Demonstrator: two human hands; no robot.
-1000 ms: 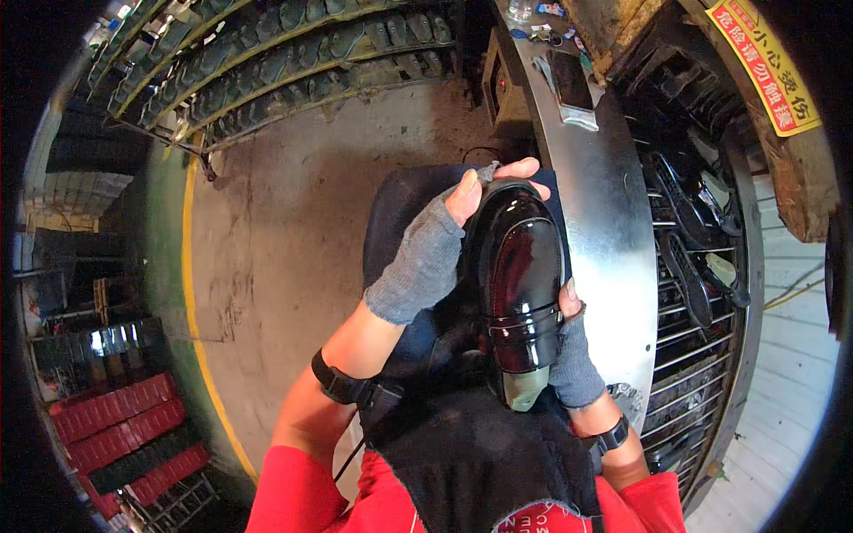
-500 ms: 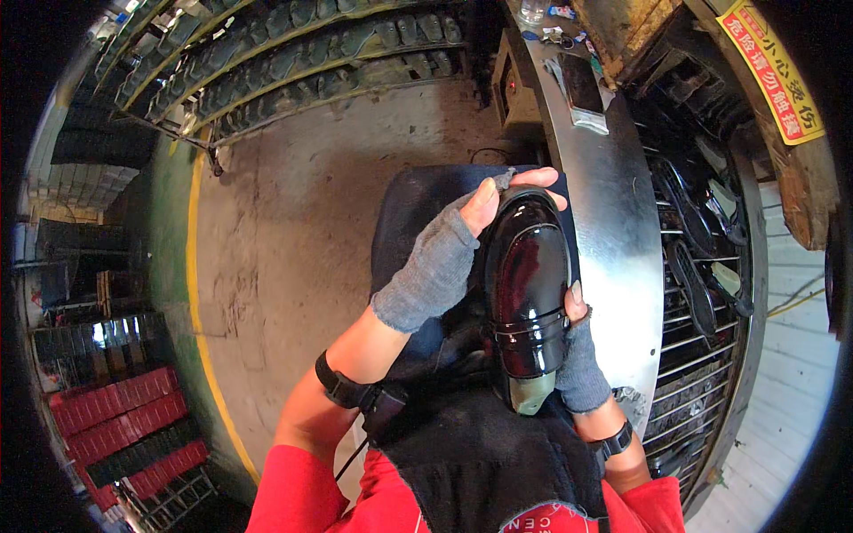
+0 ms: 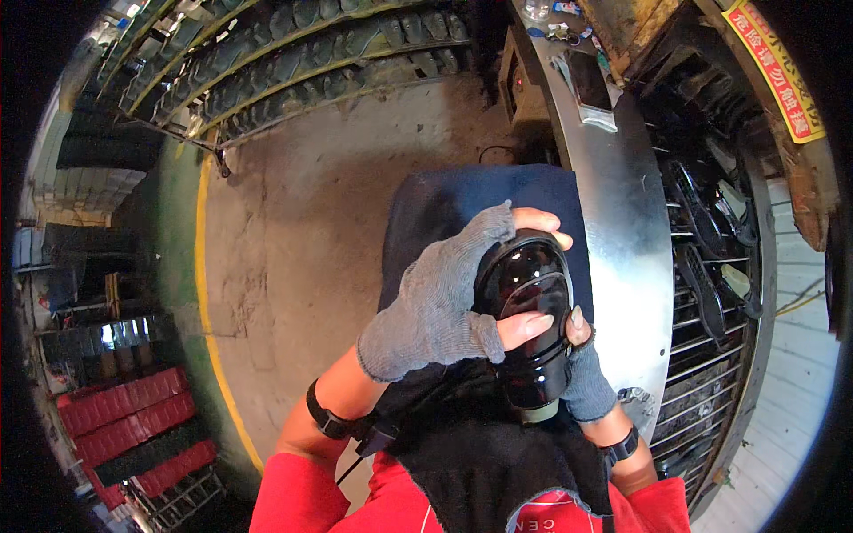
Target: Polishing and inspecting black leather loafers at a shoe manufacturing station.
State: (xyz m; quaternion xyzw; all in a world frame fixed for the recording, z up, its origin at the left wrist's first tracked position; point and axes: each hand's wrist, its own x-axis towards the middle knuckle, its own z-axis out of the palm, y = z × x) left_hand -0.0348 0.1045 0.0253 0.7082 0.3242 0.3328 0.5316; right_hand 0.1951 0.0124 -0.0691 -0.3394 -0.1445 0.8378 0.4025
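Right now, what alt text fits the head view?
Both hands, in grey fingerless gloves, hold a glossy black shoe: the left hand lies over it, the right hand grips its side. A curved metal bench stands alongside.

A curved metal workbench [image 3: 622, 231] runs along my right, with a dark flat device [image 3: 588, 80] lying near its far end. Past its right edge, black shoe soles [image 3: 702, 284] sit in a wire rack [image 3: 711, 391]. Across the bare concrete floor [image 3: 302, 231], long racks of dark soles [image 3: 293, 53] stretch ahead of me. Red crates [image 3: 124, 417] are stacked at my left, beyond a yellow floor line [image 3: 206, 266].
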